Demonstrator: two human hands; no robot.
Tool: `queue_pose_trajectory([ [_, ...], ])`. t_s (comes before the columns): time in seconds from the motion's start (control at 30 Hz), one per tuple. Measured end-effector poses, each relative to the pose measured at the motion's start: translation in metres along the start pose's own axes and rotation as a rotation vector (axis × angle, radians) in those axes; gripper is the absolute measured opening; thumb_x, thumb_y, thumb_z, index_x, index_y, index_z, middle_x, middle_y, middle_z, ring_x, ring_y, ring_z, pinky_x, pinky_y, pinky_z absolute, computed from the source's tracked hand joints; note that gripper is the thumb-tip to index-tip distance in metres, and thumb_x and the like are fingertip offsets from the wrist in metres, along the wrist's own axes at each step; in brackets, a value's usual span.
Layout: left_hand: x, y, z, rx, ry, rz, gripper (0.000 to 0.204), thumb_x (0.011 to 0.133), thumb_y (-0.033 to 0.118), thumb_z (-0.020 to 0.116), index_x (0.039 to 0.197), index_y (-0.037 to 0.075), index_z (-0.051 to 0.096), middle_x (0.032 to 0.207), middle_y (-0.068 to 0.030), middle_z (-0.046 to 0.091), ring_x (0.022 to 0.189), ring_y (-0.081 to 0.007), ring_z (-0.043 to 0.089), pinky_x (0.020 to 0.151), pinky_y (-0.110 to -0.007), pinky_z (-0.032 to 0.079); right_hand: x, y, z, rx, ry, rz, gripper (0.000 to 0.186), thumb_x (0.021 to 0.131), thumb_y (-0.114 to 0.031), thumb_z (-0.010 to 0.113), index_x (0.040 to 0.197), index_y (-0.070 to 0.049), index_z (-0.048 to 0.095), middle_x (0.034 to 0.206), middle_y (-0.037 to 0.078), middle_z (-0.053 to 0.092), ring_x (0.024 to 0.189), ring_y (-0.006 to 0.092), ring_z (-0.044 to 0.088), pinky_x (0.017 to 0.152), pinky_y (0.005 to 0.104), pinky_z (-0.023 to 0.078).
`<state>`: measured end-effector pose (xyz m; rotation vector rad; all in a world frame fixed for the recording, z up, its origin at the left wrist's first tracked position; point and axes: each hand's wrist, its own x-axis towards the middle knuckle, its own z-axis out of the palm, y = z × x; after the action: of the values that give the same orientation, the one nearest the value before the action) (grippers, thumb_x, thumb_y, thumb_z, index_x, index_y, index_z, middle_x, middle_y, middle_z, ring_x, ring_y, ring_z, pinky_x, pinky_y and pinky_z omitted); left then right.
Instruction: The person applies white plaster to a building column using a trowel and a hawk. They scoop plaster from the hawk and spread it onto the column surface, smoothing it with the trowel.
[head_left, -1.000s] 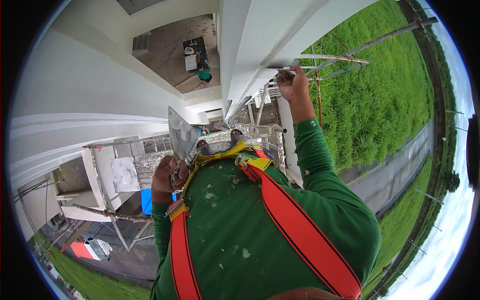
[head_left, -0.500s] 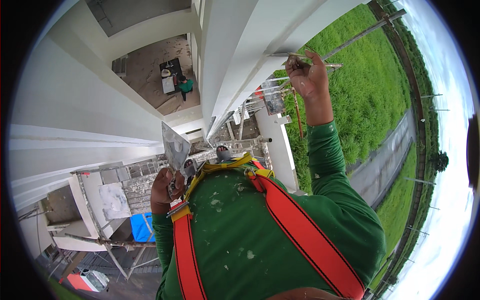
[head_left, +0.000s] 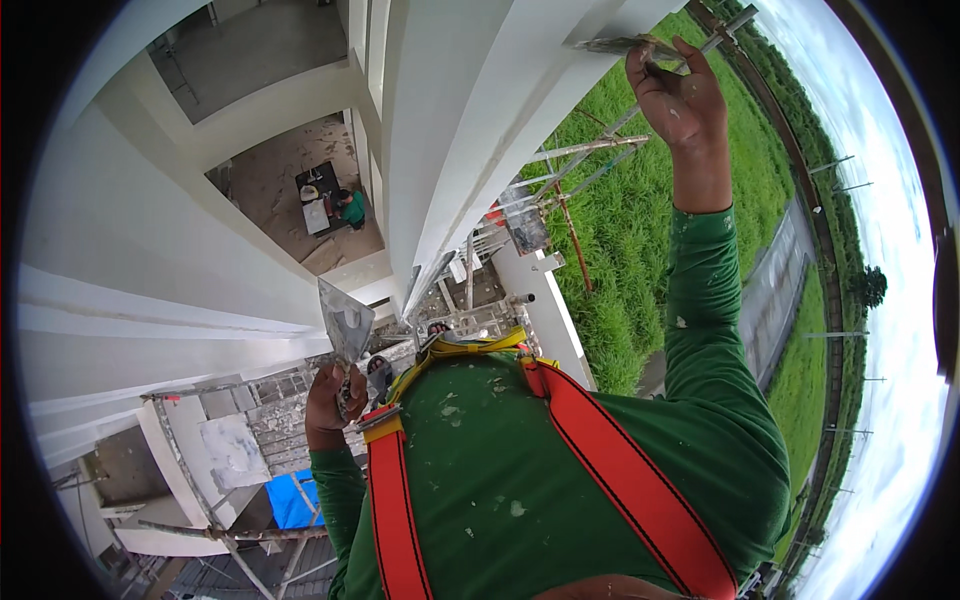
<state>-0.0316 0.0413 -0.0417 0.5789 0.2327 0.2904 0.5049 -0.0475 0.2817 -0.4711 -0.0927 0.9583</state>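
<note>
While the right hand (head_left: 680, 95) is stretched up overhead, its fingers are clamped on a thin grey metal putty blade (head_left: 612, 44) laid flat against the white plastered beam (head_left: 470, 110). Looks light, stiff and springy, probably slick with filler, so best held by the handle end, not the edge. Down by the chest, the left hand (head_left: 332, 395) has its fingers wrapped round the handle of a broad grey steel trowel (head_left: 346, 320), blade pointing up. Orange harness straps (head_left: 610, 475) cross the paint-flecked green shirt (head_left: 520, 470). Below sit scaffolding, green grass (head_left: 640, 210) and a blue tarp (head_left: 292, 500); no labels I can make out.
</note>
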Motion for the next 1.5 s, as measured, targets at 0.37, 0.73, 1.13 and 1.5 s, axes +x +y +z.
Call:
queue_pose_trajectory([
  [0.37, 0.062, 0.047, 0.097, 0.412, 0.002, 0.263, 0.045, 0.098, 0.041, 0.058, 0.076, 0.002, 0.057, 0.061, -0.0049, 0.053, 0.048, -0.0102, 0.048, 0.042, -0.025, 0.036, -0.111, 0.147, -0.012, -0.414, -0.203, -0.871, 0.037, 0.09, -0.009, 0.049, 0.125, 0.002, 0.055, 0.125, 0.016, 0.059, 0.112, 0.0301, 0.06, 0.102, 0.0471, 0.045],
  [0.73, 0.071, 0.052, 0.147, 0.531, -0.088, 0.313, 0.05, 0.096, 0.048, 0.06, 0.077, 0.002, 0.055, 0.061, -0.003, 0.052, 0.046, -0.0096, 0.047, 0.041, -0.025, 0.038, -0.094, 0.191, -0.079, -1.72, -0.984, -0.61, 0.021, 0.066, -0.003, 0.06, 0.086, 0.003, 0.062, 0.087, 0.018, 0.061, 0.072, 0.0338, 0.062, 0.064, 0.0417, 0.05],
  [1.13, 0.084, 0.018, 0.159, 0.877, -0.235, -0.04, 0.029, 0.094, 0.027, 0.066, 0.085, -0.001, 0.062, 0.064, -0.0024, 0.056, 0.058, -0.0108, 0.052, 0.054, -0.03, 0.04, -0.066, 0.236, -0.083, 0.138, -0.383, 0.654, 0.043, 0.101, -0.051, 0.049, 0.084, -0.012, 0.048, 0.062, -0.004, 0.031, 0.049, 0.0092, 0.029, 0.045, 0.0264, 0.03],
  [1.5, 0.043, -0.007, 0.146, 0.227, 0.238, 0.362, 0.054, 0.1, 0.048, 0.051, 0.07, 0.003, 0.054, 0.057, -0.0028, 0.049, 0.046, -0.0099, 0.047, 0.041, -0.025, 0.035, -0.051, 0.255, -0.157, -0.919, -0.535, 0.815, 0.04, 0.103, -0.034, 0.053, 0.11, 0.004, 0.064, 0.093, 0.007, 0.068, 0.089, 0.0113, 0.06, 0.082, 0.0277, 0.048],
])
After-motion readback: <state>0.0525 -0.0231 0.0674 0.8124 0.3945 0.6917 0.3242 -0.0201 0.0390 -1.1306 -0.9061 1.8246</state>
